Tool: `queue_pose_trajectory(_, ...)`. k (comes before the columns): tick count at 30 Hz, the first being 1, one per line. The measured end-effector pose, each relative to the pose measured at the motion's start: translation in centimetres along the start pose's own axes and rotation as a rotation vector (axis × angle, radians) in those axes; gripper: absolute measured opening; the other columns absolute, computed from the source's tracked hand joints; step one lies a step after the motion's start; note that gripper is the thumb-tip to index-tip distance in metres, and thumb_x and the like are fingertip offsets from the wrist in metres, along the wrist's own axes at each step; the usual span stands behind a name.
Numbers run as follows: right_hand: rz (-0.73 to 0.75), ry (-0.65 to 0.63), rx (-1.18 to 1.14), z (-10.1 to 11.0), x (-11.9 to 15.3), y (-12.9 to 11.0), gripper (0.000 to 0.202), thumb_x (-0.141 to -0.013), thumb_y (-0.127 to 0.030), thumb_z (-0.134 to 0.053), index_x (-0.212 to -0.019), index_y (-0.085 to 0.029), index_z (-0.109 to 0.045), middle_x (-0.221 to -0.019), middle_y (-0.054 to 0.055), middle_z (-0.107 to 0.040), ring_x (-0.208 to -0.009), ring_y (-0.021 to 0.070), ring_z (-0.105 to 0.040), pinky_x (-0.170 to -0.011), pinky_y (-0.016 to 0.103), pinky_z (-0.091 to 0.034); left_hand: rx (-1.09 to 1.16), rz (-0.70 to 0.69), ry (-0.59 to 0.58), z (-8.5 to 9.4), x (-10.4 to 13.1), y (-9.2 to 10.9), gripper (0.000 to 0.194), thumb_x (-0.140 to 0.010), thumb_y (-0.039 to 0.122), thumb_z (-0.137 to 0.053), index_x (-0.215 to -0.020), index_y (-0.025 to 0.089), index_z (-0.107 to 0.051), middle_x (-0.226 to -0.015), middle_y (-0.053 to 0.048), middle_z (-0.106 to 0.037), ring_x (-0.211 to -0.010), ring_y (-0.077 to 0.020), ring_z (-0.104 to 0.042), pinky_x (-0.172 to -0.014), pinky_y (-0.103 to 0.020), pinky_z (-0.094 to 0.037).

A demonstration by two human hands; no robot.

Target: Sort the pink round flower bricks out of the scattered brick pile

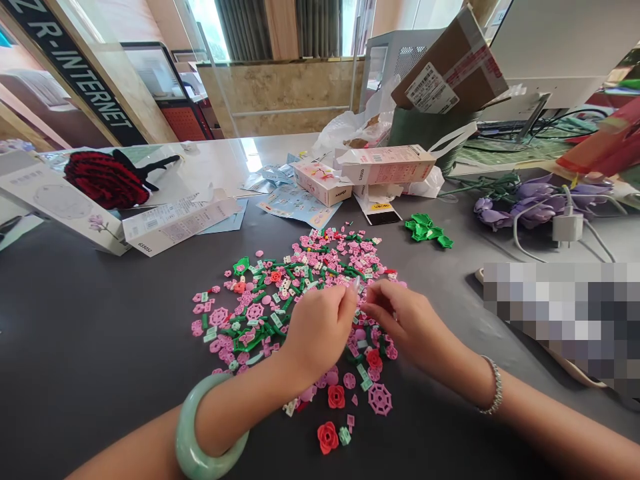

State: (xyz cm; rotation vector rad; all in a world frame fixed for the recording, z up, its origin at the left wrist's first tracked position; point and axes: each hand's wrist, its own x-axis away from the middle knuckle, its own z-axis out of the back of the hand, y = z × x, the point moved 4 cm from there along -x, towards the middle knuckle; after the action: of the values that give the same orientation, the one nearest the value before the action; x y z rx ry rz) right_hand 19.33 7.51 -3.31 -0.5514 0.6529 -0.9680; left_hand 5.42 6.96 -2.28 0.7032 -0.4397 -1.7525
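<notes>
Both my hands are raised over a spread of small pink, green, white and red building bricks (255, 311) on the dark table. My left hand (317, 327) is closed, its thumb pressed to the fingers; whatever it pinches is too small or hidden to name. Close by on the right, my right hand (407, 317) has its fingers curled toward the thumb, and I cannot make out anything between them. Nearer me lie red rose-shaped pieces (328, 437), a pink web-like ring (380, 399) and a mint green piece (345, 436).
Green leaf pieces (428, 230) lie right of the spread. Behind it are pink-white boxes (385, 165) and blue leaflets (300, 205). At left stand a white box (175, 221) and a dark red knitted flower (107, 179). Purple flowers (535, 200) and a white charger (567, 227) are at right.
</notes>
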Motion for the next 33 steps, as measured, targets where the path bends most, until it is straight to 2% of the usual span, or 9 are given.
queue_pose_trajectory(5, 0.124, -0.043, 0.193, -0.21, 0.19, 0.71, 0.018, -0.095, -0.024, -0.047, -0.078, -0.021, -0.042, -0.072, 0.001, -0.052, -0.060, 0.0139, -0.046, -0.054, 0.026, -0.036, -0.056, 0.008, -0.038, -0.01, -0.07, -0.04, 0.041, -0.091, 0.031, -0.033, -0.052, 0.022, -0.026, -0.044, 0.004, -0.034, -0.043, -0.0106, -0.028, -0.049, -0.031, -0.014)
queue_pose_trajectory(10, 0.154, -0.084, 0.288, -0.41, 0.23, 0.72, 0.019, -0.094, -0.021, -0.047, -0.077, -0.022, -0.041, -0.073, 0.001, -0.053, -0.061, 0.0143, -0.047, -0.051, 0.026, -0.035, -0.094, -0.006, -0.062, -0.12, -0.05, 0.00, 0.039, -0.090, 0.029, -0.034, -0.052, 0.021, -0.028, -0.045, 0.004, -0.036, -0.043, -0.0105, -0.031, -0.049, -0.030, -0.016)
queue_pose_trajectory(21, 0.146, -0.143, 0.336, -0.62, 0.29, 0.98, 0.018, -0.092, -0.018, -0.052, -0.077, -0.021, -0.042, -0.073, 0.001, -0.053, -0.060, 0.0152, -0.047, -0.055, 0.028, -0.036, -0.244, -0.021, -0.107, -0.40, -0.10, -0.13, 0.040, -0.091, 0.027, -0.035, -0.053, 0.021, -0.042, -0.047, 0.001, -0.043, -0.045, -0.0126, -0.036, -0.048, -0.029, -0.018)
queue_pose_trajectory(33, 0.110, -0.186, 0.361, -0.80, 0.27, 0.96, 0.017, -0.093, -0.019, -0.051, -0.076, -0.019, -0.048, -0.074, 0.002, -0.056, -0.063, 0.0156, -0.050, -0.057, 0.028, -0.038, -0.435, -0.037, -0.245, -0.79, -0.12, -0.03, 0.041, -0.095, 0.028, -0.032, -0.065, 0.018, -0.058, -0.052, -0.002, -0.053, -0.044, -0.0138, -0.041, -0.046, -0.028, -0.015)
